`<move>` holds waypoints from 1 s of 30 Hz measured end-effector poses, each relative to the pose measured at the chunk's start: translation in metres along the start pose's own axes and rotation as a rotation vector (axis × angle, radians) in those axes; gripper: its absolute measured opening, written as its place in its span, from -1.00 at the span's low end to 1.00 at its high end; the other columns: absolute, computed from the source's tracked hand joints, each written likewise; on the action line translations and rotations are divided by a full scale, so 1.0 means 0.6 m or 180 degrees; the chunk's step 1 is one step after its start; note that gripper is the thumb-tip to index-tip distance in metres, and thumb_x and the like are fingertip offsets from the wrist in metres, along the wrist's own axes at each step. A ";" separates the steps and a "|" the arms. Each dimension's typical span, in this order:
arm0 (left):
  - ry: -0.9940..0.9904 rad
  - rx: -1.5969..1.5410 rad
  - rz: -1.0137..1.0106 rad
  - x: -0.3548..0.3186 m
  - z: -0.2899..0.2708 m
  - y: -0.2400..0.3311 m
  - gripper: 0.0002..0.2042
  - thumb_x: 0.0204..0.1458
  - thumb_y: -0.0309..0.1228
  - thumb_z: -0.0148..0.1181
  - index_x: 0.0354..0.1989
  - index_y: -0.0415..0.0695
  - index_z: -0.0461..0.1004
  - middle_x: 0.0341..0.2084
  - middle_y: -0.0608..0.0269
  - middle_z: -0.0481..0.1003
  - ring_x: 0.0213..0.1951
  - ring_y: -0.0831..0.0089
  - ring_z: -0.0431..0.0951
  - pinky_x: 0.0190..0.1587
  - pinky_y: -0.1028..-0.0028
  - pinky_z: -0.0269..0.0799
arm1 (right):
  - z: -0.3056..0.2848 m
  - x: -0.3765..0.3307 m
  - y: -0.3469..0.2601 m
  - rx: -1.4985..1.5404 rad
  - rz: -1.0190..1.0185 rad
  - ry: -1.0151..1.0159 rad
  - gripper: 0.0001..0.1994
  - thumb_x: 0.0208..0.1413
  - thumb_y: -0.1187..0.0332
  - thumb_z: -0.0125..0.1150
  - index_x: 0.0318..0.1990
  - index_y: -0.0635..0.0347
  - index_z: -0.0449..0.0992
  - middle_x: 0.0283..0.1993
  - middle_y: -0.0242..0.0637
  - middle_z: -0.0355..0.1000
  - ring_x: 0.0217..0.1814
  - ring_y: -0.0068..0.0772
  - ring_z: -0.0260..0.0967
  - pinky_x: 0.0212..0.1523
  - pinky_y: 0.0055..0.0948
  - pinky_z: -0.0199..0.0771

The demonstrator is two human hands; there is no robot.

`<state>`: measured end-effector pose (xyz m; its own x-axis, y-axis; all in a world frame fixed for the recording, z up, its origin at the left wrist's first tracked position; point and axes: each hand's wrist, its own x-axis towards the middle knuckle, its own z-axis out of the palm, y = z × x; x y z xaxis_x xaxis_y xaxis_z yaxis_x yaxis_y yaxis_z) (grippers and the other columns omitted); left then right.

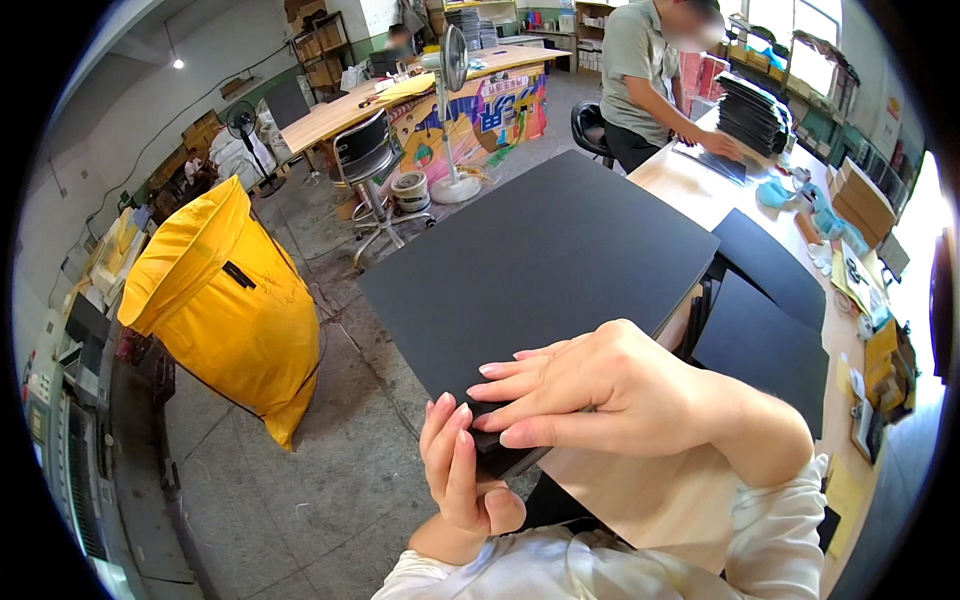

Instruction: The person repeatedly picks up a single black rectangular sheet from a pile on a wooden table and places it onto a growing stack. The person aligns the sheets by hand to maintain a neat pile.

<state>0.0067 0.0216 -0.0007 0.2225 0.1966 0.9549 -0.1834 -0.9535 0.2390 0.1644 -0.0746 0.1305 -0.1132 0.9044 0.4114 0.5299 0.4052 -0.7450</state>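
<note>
A large flat black board [545,260] lies in front of me, its near corner reaching past the table edge. My left hand [465,475] is closed at that near corner, with its fingers curled up over the edge. My right hand [600,390] rests over the same corner with fingers stretched out, their tips close to the left fingertips. Between the hands a small dark folded edge or strip shows, mostly covered by the fingers. Right of the board lie more black sheets [760,335], partly overlapping.
A pale wooden table [640,500] runs along my right side. Farther along it, a person [640,90] handles a dark sheet beside a black stack [750,115]. A yellow sack [230,310] stands on the floor at left. Beyond are a swivel chair [365,160], a bucket [410,190] and a fan [453,70].
</note>
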 end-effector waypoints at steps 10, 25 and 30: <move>0.0299 -0.0278 0.0054 -0.007 0.017 -0.006 -0.47 0.29 -0.18 -0.48 0.32 -0.28 -0.02 0.26 -0.23 0.14 0.26 -0.14 0.25 0.27 -0.03 0.22 | 0.007 -0.002 0.012 -0.0243 -0.0207 0.0216 -0.77 0.17 0.25 0.22 -0.21 0.21 0.67 -0.19 -0.09 0.58 0.05 -0.12 0.51 0.12 -0.28 0.50; 0.0196 0.0014 0.0084 -0.010 0.006 0.000 -0.49 0.28 -0.19 -0.41 0.30 -0.18 0.18 0.27 -0.28 0.06 0.26 -0.24 0.22 0.27 -0.08 0.20 | 0.007 -0.002 0.012 -0.0272 -0.0248 0.0232 -0.77 0.16 0.25 0.22 -0.22 0.21 0.66 -0.18 -0.11 0.59 0.05 -0.12 0.51 0.12 -0.27 0.51; 0.0230 -0.0052 -0.0010 -0.014 0.005 0.003 -0.51 0.24 -0.22 -0.32 0.28 -0.17 0.24 0.25 -0.26 0.10 0.23 -0.27 0.25 0.26 -0.10 0.19 | 0.007 -0.002 0.012 -0.0251 -0.0249 0.0235 -0.77 0.16 0.25 0.22 -0.21 0.21 0.67 -0.18 -0.08 0.58 0.05 -0.12 0.51 0.12 -0.27 0.51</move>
<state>0.0074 0.0178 -0.0088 0.1535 0.2160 0.9643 -0.1986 -0.9492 0.2443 0.1650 -0.0723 0.1222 -0.0962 0.8569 0.5063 0.5867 0.4598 -0.6666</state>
